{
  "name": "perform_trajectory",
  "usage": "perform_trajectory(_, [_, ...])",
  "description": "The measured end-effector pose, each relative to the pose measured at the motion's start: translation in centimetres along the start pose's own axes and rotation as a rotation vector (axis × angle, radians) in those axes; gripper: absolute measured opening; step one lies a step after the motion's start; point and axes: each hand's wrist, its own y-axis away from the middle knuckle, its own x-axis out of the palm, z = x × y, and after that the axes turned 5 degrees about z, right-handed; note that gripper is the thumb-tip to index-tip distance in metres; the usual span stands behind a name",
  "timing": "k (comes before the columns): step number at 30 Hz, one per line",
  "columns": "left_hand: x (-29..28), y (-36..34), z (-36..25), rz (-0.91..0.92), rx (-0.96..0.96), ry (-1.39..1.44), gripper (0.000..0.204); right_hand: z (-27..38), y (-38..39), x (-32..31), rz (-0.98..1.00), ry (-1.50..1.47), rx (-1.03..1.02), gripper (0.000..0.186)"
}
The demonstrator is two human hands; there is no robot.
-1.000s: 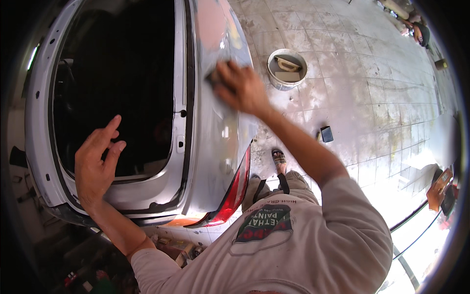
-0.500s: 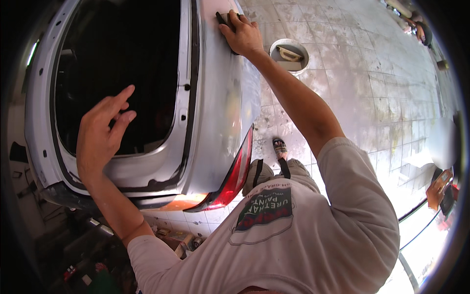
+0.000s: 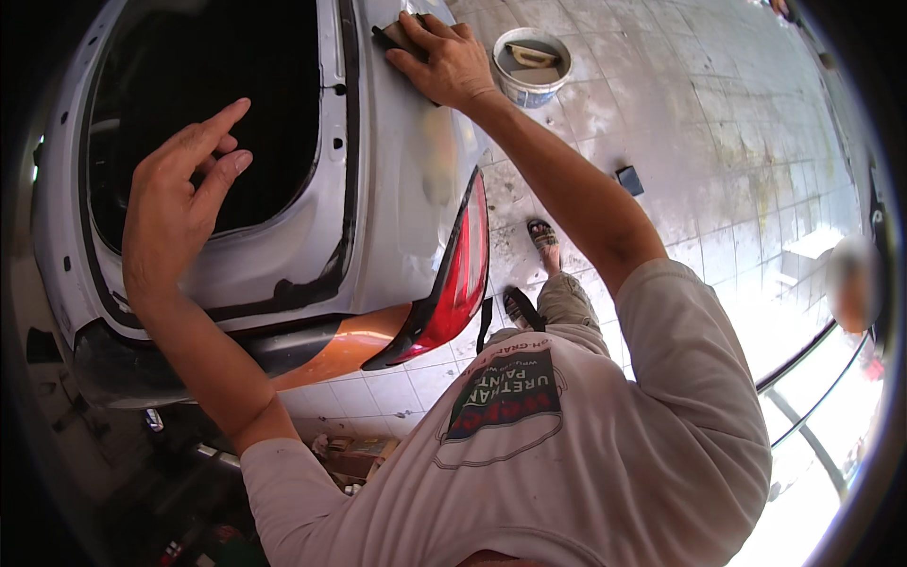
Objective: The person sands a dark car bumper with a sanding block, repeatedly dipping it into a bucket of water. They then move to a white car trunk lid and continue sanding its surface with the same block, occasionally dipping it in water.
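My right hand (image 3: 449, 64) is closed on a dark, flat piece of sandpaper (image 3: 399, 40) and presses it to the car's grey rear side panel (image 3: 402, 142). Part of the piece is hidden under my fingers. My left hand (image 3: 184, 189) is raised in front of the dark rear window (image 3: 217, 57), its fingers loosely bent and apart, with nothing in it. The panel has dull, patchy grey paint. Below it are a red tail light (image 3: 463, 274) and a bumper with an orange part (image 3: 354, 342).
A white bucket (image 3: 505, 87) holding a yellowish handled tool (image 3: 534, 57) stands on the tiled floor beside the car. A small dark square pad (image 3: 629, 180) lies nearer my feet. A cardboard box (image 3: 364, 460) sits behind the bumper. Another person (image 3: 853, 283) is at the far right.
My right hand has slid a little toward me along the panel with the sandpaper. The view has shifted; both my sandals and the dark pad now show. My left hand stays raised.
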Motion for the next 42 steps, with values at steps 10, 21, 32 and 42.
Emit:
perform_trajectory(10, [0.8, 0.1, 0.3, 0.028, 0.165, 0.041, 0.047, 4.1, 13.2, -3.2, 0.019, -0.179, 0.122, 0.068])
perform_trajectory(21, [1.3, -1.2, 0.6, 0.059, 0.076, -0.077, 0.047, -2.4, 13.2, 1.1, 0.122, -0.31, 0.58, 0.069])
perform_trajectory(32, [7.9, -7.9, -3.6, -0.026, 0.517, 0.136, 0.046, 0.5, 14.2, -0.2, 0.136, -0.326, 0.735, 0.056])
perform_trajectory(42, [15.9, -13.1, 0.0, -0.041, 0.2, -0.446, 0.07, 1.5, 13.8, -0.8, 0.165, -0.339, 0.732, 0.062])
